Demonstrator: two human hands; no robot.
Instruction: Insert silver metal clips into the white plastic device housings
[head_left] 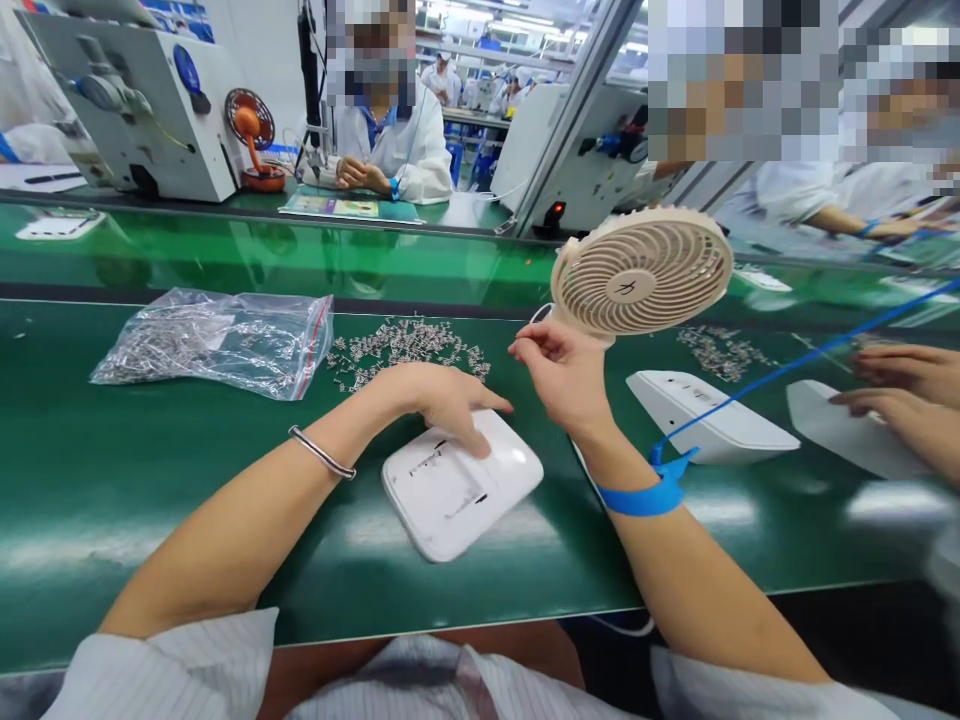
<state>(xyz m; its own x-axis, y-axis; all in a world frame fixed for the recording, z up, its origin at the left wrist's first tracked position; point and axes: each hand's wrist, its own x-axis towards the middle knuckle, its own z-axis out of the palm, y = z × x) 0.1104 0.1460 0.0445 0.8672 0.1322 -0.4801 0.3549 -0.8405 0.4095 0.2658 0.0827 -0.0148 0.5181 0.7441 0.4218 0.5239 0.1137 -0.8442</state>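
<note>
A clear zip-top plastic bag held small metal parts. Left hand pressed spread fingers on the white plastic casing; right hand pinched something too small to tell, before a beige fan.

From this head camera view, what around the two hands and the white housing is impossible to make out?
- Head view: the left hand covers part of the white housing, hiding what its fingertips press.
- The right hand is raised with fingers pinched; anything held between them is too small to tell.
- The loose metal parts and those in the plastic bag are too small to identify.
- The fan base is hidden behind the right hand.
</note>
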